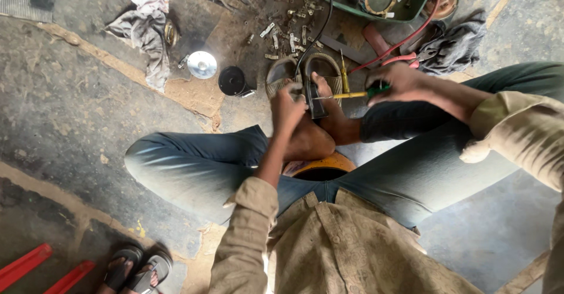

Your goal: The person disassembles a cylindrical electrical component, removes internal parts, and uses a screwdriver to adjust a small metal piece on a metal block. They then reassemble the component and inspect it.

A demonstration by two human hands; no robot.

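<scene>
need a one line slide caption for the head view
Seated on the floor, left hand steadies a small black part while right hand works a yellow screwdriver into it.

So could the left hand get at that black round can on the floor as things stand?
Probably yes: the black can stands on bare floor just beyond the left knee, nothing between. But the left hand is busy gripping the small black part.

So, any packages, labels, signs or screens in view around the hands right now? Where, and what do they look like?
None visible: no package, label, sign or screen.
Green tray: top centre, holding round metal parts.
Black cylinder: floor, left of the feet, unlabelled.
Right hand: holds a yellow-shafted screwdriver.
</scene>
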